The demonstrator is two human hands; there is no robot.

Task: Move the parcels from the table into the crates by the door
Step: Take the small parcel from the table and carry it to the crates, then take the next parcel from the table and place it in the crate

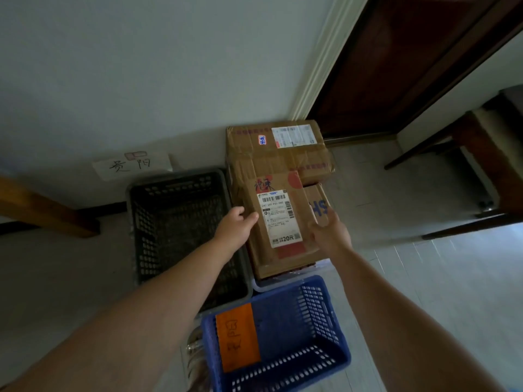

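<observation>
Step in hand: lowering one labelled parcel (278,219) onto the load in the pale crate (263,287) beside the dark wooden door (382,66).

The dark crate (133,210), rigid perforated plastic, stands on the floor to the left. The blue crate (283,374), of the same lattice type and carrying an orange tag, stands nearest the camera. A large taped parcel (277,154) of creased corrugated cardboard fills the back of the pale crate. The labelled parcel, a flat rectangular carton with a smooth white shipping label, lies in front of it and touches a smaller printed carton (318,205). The left hand (236,226) grips its left edge, fingers curled round it. The right hand (328,230) holds the right edge, its fingers slightly blurred. The next move probably calls for seating the carton level, then releasing both edges together.
</observation>
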